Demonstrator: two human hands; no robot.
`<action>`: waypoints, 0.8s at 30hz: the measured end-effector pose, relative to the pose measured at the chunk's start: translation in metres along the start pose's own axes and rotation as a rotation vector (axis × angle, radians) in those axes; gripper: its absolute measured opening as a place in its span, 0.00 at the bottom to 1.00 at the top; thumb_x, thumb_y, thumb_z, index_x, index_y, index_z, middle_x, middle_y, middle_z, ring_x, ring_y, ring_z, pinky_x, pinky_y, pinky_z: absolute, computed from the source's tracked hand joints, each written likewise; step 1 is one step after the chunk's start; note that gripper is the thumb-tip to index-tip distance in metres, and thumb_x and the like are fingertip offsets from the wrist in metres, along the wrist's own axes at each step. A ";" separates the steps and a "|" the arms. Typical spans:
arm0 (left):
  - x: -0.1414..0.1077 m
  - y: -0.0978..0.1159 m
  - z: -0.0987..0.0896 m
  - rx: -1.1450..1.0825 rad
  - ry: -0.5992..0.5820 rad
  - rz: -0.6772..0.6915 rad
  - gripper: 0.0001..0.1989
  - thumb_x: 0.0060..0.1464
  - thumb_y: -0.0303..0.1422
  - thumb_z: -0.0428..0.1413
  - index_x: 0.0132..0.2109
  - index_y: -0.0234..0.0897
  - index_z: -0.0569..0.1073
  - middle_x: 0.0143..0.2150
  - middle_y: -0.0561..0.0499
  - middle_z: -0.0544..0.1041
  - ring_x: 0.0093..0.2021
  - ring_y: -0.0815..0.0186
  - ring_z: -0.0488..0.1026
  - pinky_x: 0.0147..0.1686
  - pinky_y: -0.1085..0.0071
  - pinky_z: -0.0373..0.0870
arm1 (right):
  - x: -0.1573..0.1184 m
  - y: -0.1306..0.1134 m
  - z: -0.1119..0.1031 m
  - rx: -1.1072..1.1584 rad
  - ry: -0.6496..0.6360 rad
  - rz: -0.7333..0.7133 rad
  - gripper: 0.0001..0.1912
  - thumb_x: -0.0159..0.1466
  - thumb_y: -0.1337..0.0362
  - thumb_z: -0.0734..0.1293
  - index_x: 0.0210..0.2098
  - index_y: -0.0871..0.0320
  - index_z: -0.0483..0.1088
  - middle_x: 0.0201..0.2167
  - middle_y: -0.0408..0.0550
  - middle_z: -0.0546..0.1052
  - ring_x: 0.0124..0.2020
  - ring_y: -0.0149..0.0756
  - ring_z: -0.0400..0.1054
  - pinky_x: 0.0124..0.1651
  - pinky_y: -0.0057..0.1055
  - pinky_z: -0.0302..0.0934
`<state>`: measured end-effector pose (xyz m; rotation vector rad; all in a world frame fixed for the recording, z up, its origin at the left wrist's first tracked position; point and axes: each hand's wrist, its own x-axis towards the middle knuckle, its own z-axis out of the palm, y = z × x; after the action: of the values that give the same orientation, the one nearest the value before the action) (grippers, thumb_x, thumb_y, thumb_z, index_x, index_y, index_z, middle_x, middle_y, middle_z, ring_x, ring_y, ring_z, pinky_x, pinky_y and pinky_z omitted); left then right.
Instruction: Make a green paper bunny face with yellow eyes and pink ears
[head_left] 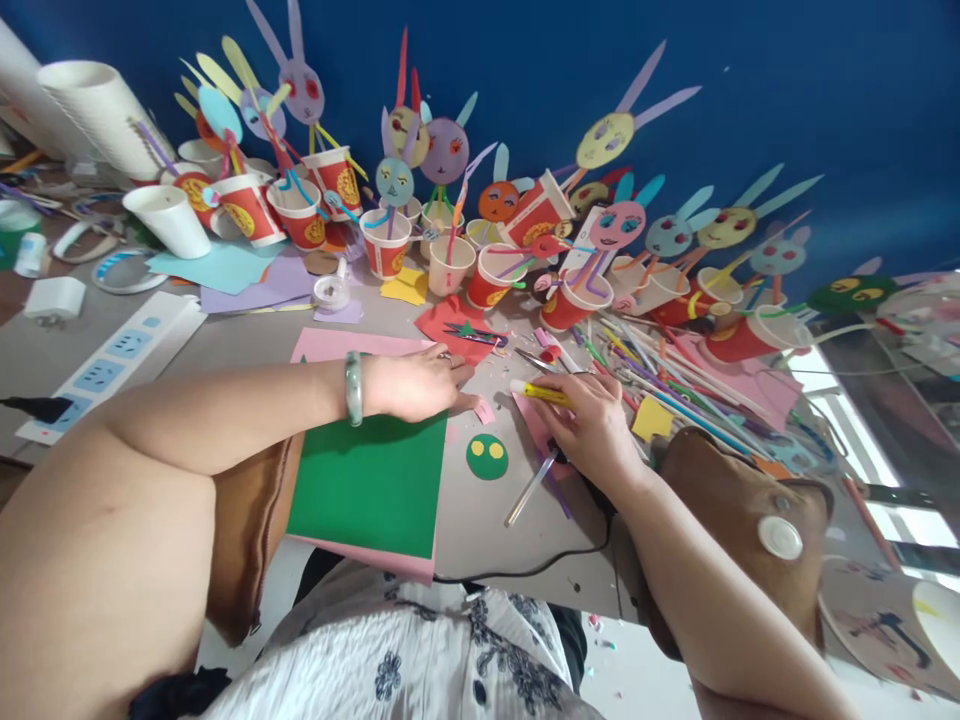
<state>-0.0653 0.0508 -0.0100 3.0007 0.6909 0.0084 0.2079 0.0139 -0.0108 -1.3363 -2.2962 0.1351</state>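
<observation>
My left hand (424, 385), with a bangle on the wrist, rests over the top of a green sheet (367, 485). Its fingers are apart, and one tip reaches a small pink paper scrap (485, 410). In my right hand (596, 420) is a slim yellow tube (547, 394) with a white end, pointing left. Between the hands and nearer to me lies a green paper disc (487, 460) with two yellow spots. Pink paper (420, 568) shows under the green sheet. A clear-barrelled pen (529, 492) lies below my right hand, near scissors (534, 360).
Red paper cups (386, 245) with paper rabbit faces on stems line the back. Coloured stems (675, 370) lie to the right, beside a brown bag (742, 520). At the left are a power strip (112, 365) and stacked white cups (101, 115). A black cable (540, 562) crosses the front.
</observation>
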 end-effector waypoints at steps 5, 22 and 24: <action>0.001 0.000 -0.001 -0.017 -0.032 -0.015 0.21 0.66 0.27 0.49 0.61 0.48 0.73 0.53 0.41 0.75 0.56 0.54 0.69 0.56 0.58 0.57 | 0.001 -0.006 -0.006 -0.055 -0.042 -0.019 0.08 0.68 0.59 0.63 0.42 0.53 0.74 0.40 0.51 0.83 0.42 0.46 0.75 0.56 0.47 0.56; 0.001 -0.001 -0.005 -0.042 -0.054 0.006 0.26 0.63 0.23 0.48 0.61 0.53 0.71 0.52 0.44 0.72 0.51 0.57 0.68 0.53 0.59 0.60 | -0.013 -0.030 -0.017 -0.146 -0.453 -0.065 0.10 0.67 0.63 0.64 0.32 0.55 0.76 0.25 0.47 0.79 0.29 0.40 0.73 0.29 0.32 0.55; 0.003 -0.001 -0.005 -0.033 -0.026 0.022 0.24 0.63 0.22 0.48 0.59 0.51 0.73 0.48 0.45 0.73 0.48 0.58 0.69 0.52 0.60 0.60 | -0.013 -0.028 -0.015 -0.148 -0.425 -0.082 0.10 0.68 0.62 0.64 0.33 0.55 0.76 0.25 0.48 0.79 0.28 0.40 0.73 0.30 0.32 0.56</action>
<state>-0.0634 0.0528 -0.0048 2.9710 0.6481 -0.0173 0.1977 -0.0141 0.0065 -1.3885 -2.7580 0.2471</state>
